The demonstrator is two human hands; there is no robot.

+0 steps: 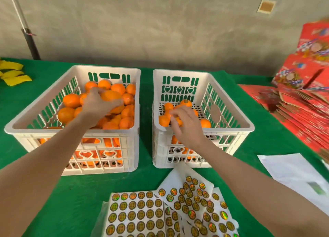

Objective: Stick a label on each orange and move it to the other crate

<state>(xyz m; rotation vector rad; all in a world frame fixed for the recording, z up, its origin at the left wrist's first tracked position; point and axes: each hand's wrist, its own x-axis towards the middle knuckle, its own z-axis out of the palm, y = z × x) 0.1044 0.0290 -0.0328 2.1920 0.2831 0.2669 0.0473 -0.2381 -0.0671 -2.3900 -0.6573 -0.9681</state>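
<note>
The left white crate (74,132) is piled with unlabelled oranges. My left hand (97,106) reaches into it, fingers curled round one orange (111,95) on top of the pile. The right white crate (229,130) holds several oranges, and one at the back (186,103) shows a round label. My right hand (188,125) is low inside this crate near its front left. Its thumb and fingertips pinch an orange (178,121), which is mostly hidden. Sheets of round gold labels (138,211) lie on the green cloth in front of the crates.
Flattened red cartons (302,101) are stacked at the right edge of the table. A white sheet of paper (292,171) lies at the near right. Yellow pieces (14,73) sit at the far left. A black pole (30,41) stands behind the table.
</note>
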